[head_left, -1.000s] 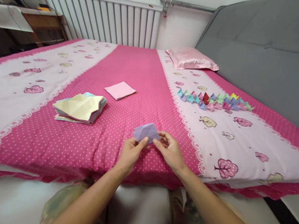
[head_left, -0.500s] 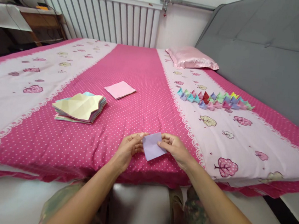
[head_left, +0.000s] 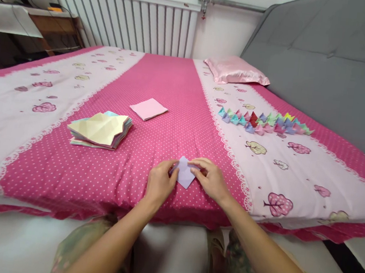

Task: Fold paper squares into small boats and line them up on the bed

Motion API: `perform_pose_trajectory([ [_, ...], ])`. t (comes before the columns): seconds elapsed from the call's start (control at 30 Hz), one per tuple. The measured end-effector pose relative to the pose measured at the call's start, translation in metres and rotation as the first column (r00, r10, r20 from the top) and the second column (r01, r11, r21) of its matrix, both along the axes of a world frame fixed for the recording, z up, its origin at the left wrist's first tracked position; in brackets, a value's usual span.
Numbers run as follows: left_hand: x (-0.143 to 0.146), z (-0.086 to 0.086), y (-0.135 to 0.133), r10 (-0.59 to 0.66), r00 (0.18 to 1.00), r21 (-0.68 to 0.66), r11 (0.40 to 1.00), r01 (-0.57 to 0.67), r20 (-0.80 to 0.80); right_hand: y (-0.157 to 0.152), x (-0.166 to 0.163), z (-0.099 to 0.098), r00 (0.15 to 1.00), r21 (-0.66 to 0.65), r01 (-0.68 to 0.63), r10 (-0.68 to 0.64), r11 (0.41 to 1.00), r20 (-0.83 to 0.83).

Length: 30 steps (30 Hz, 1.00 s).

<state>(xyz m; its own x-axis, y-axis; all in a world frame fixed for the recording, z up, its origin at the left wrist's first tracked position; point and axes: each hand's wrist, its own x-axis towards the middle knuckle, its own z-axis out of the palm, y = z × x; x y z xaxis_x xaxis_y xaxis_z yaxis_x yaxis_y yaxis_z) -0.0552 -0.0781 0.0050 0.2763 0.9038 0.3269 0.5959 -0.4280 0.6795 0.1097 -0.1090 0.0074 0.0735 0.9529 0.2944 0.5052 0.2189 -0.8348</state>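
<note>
A small folded sheet of purple paper (head_left: 185, 176) is held between my two hands, low over the pink bedspread, with one corner pointing toward me. My left hand (head_left: 162, 180) pinches its left side between thumb and fingers. On the right side, my right hand (head_left: 210, 178) grips the paper the same way, its thumb on the upper face. The fingers cover both side corners of the sheet.
To the left lies a stack of creased coloured paper (head_left: 101, 129), with flat pink sheets (head_left: 149, 108) beyond it. Several small folded paper pieces (head_left: 253, 119) stand in rows at the right. A pink pillow (head_left: 237, 70) rests near the grey headboard (head_left: 325, 77).
The purple paper has turned so a corner points toward me. My left hand has moved from behind its edge to a pinch with the thumb in front. The view shifted slightly.
</note>
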Motion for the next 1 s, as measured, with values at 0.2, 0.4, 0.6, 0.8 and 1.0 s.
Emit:
perform_pose_trajectory([
  [0.2, -0.004, 0.003, 0.003, -0.061, 0.979, 0.188, 0.977, 0.098, -0.192, -0.004, 0.011, 0.007, 0.977, -0.014, -0.110, 0.110, 0.994, 0.185],
  [0.4, -0.014, 0.009, 0.004, -0.315, 0.921, 0.124, 0.929, 0.349, -0.229, -0.007, 0.018, 0.011, 0.951, -0.026, -0.168, 0.169, 0.986, 0.259],
  [0.6, -0.019, 0.009, 0.004, -0.347, 0.920, 0.139, 0.917, 0.373, -0.181, -0.007, 0.016, 0.011, 0.963, -0.045, -0.146, 0.153, 0.988, 0.220],
  [0.8, -0.019, 0.007, 0.006, -0.351, 0.921, 0.139, 0.917, 0.374, -0.167, -0.007, 0.016, 0.011, 0.972, -0.034, -0.128, 0.132, 0.991, 0.194],
  [1.0, -0.019, 0.005, 0.007, -0.328, 0.932, 0.140, 0.927, 0.349, -0.153, -0.005, 0.017, 0.006, 0.976, -0.017, -0.110, 0.111, 0.994, 0.189],
])
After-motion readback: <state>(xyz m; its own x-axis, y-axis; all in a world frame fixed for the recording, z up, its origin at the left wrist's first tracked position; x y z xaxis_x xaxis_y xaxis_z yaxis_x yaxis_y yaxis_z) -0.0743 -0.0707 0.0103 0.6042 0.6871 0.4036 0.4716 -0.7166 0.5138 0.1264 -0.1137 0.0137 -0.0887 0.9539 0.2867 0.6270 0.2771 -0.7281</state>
